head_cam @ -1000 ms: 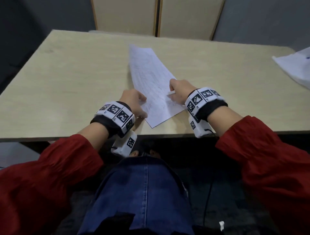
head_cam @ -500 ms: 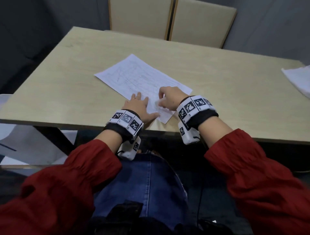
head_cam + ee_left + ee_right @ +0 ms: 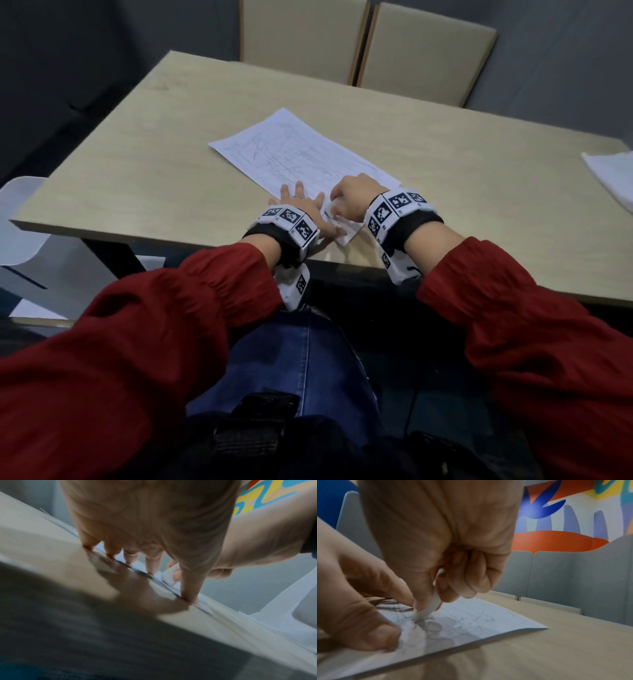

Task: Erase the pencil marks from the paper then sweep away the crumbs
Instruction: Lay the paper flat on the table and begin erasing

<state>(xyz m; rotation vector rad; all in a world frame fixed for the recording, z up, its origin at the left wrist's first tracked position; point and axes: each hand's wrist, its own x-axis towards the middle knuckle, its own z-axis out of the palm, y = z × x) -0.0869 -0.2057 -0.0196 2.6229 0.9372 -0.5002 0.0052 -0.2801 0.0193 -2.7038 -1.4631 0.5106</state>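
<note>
With the left hand (image 3: 301, 209) flat on the paper's near corner, the right hand (image 3: 352, 198) pinches a white eraser (image 3: 428, 609) onto the scribbles.
Short strokes towards one o'clock, away from the pinning fingers, should stop the paper (image 3: 301, 154) buckling on the table (image 3: 479, 192).

left hand (image 3: 150, 527) flat (fingers spread), pressing paper (image 3: 202, 605)

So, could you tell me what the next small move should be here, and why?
Probably rub the eraser back and forth: the right hand pinches it tip-down on scribbles, and the left hand pins the paper flat.
</note>
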